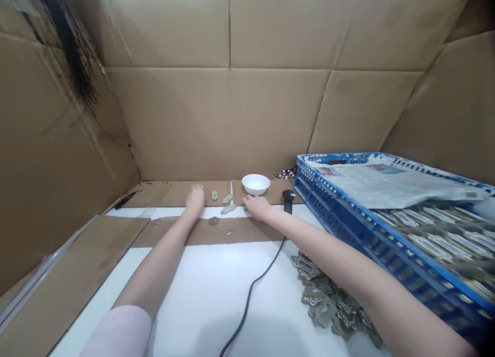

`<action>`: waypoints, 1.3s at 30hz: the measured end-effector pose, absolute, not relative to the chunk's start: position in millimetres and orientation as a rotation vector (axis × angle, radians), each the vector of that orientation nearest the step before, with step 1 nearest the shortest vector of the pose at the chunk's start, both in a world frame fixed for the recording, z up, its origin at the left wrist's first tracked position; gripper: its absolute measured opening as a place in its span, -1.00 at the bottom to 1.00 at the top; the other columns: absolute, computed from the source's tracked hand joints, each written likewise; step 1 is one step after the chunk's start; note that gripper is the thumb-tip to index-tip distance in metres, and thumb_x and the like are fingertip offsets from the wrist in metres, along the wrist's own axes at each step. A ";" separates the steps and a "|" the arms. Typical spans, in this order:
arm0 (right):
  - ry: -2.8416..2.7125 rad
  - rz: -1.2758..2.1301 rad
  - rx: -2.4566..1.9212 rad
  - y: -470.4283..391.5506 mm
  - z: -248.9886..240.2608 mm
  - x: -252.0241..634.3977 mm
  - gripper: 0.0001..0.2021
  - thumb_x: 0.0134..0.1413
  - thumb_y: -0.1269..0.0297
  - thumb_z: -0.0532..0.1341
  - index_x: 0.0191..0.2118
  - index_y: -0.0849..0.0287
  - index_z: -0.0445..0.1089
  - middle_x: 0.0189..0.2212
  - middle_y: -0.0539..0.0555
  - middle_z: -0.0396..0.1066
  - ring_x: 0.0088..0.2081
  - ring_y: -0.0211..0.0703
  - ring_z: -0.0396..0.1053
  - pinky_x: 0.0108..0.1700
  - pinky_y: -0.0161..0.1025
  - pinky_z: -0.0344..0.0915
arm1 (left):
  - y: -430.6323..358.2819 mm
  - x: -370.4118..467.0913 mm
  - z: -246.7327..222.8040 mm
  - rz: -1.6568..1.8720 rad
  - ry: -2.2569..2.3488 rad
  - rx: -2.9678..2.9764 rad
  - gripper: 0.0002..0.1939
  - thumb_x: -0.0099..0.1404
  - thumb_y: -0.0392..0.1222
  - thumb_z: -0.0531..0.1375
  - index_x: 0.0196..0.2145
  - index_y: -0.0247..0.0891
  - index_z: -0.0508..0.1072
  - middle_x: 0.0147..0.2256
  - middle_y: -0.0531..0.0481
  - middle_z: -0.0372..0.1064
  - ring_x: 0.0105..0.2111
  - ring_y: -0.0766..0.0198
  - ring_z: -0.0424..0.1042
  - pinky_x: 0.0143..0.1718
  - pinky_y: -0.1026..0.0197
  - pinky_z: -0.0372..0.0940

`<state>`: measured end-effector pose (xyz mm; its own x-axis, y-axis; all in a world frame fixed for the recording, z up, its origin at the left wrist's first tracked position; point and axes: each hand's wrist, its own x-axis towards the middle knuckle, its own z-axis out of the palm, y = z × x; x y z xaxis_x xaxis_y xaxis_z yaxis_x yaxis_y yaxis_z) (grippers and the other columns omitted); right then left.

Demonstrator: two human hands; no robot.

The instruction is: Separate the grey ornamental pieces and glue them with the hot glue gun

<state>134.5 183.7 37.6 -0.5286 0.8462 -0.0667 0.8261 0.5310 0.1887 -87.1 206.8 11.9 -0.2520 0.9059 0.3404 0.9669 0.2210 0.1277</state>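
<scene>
My left hand (pixel 195 199) rests over the cardboard strip at the back of the white table. Its fingers point away from me, foreshortened and slightly smeared, so their hold is unclear. To its right lie a few small pale greenish-grey ornate pieces (pixel 228 209). My right hand (pixel 257 206) is just in front of a white bowl (pixel 256 184), its fingers drawn together; anything between them is too small to make out. A black cylindrical tool head (pixel 288 200) with a cord stands right of this hand.
A blue plastic crate (pixel 336 228) fills the right side, holding rows of flat pieces under newspaper (pixel 390 184). Beneath my right forearm lies a pile of ornate flat pieces (pixel 323 300). A black cord (pixel 251 290) crosses the table. Cardboard walls (pixel 216 120) enclose the workspace.
</scene>
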 end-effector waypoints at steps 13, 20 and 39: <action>2.866 0.264 1.353 189.7 25.7 121.4 -0.39 -0.05 0.14 0.15 0.11 0.29 0.04 0.04 0.32 0.11 0.00 0.17 0.12 -0.11 -0.06 0.17 | 207.4 -56.6 11.1 -0.486 -2.258 -1.935 -0.39 0.24 0.10 -0.18 0.17 -0.28 -0.06 0.15 -0.36 -0.13 0.12 -0.17 -0.09 -0.01 -0.17 -0.04; 2.933 0.153 1.255 210.6 0.6 110.0 -0.36 0.03 -0.11 -0.09 0.21 -0.02 -0.20 0.21 0.15 -0.17 0.06 0.13 0.05 -0.01 -0.04 0.02 | 205.9 -55.6 -6.8 -0.347 -2.134 -2.150 -0.64 0.25 -0.06 -0.01 -0.04 -0.25 0.25 -0.01 -0.14 0.18 -0.04 0.13 0.22 -0.07 -0.05 0.15; 2.799 0.193 1.477 204.2 -0.9 84.6 -0.68 0.10 0.22 0.06 -0.05 0.26 0.21 -0.16 0.12 0.28 -0.22 -0.20 0.31 -0.21 -0.13 0.29 | 189.3 -87.9 57.2 -0.619 -2.204 -1.812 -0.64 0.31 -0.25 -0.12 0.03 -0.32 0.18 -0.01 -0.19 0.18 0.00 0.16 0.18 -0.01 0.04 0.13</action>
<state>84.6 204.2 -0.9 -0.5658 0.8204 0.0825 0.8240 0.5588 0.0937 -87.9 189.3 57.2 -0.2148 0.8788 0.4261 0.9722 0.1506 0.1795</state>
